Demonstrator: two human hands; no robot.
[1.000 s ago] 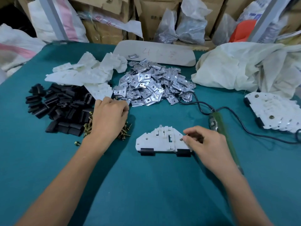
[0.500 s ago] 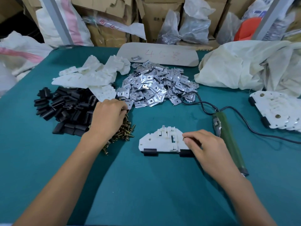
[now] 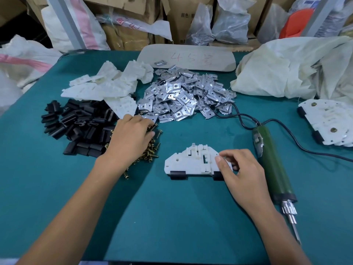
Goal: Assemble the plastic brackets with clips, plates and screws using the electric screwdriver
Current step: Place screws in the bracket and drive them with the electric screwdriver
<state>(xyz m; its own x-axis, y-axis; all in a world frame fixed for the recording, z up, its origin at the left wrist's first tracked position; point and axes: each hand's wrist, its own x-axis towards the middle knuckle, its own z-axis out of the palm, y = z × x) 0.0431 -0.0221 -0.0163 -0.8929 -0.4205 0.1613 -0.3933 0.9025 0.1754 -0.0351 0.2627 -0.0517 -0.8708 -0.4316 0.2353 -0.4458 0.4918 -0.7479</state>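
- The clips (image 3: 80, 129) lie in a black heap, untouched.
- The left hand (image 3: 131, 138) rests on the screws (image 3: 151, 150), fingers bent into the heap (whether it has one is hidden).
- The plates (image 3: 183, 96) lie just behind.
- The bracket (image 3: 191, 162) lies flat in the middle, with two black clips on its near edge.
- The right hand (image 3: 242, 173) pinches its right end.
- The screwdriver (image 3: 271, 169) lies beside that hand, untouched.
- The step looks like fetching a screw. Next it must go into a hole, and then the right hand must pick up the screwdriver.
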